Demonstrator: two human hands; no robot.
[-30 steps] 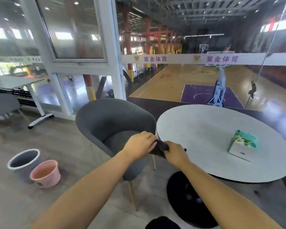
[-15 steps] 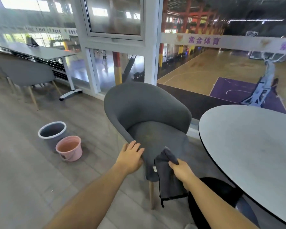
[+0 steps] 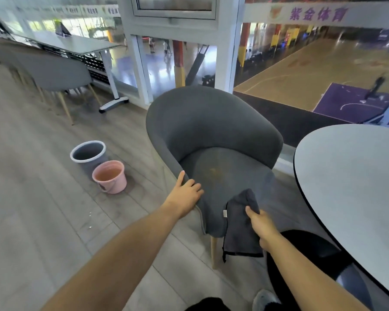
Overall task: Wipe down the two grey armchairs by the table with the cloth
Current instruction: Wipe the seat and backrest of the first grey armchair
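A dark grey armchair with a curved back and pale wooden legs stands in the middle, facing me. Its seat has a faint yellowish stain. My left hand rests on the front left edge of the seat, fingers spread over the rim. My right hand grips a dark grey cloth that hangs down over the seat's front edge. Only one armchair by the round table is in view.
A grey bucket and a pink bucket stand on the wood floor left of the chair. Further left are another grey chair and a long white table. Glass windows run behind. The table's black base sits near my feet.
My hands came apart: the left one went from the cloth to the chair's seat edge, and the right one lowered the cloth in front of the seat. My view swung left, closer to the chair.
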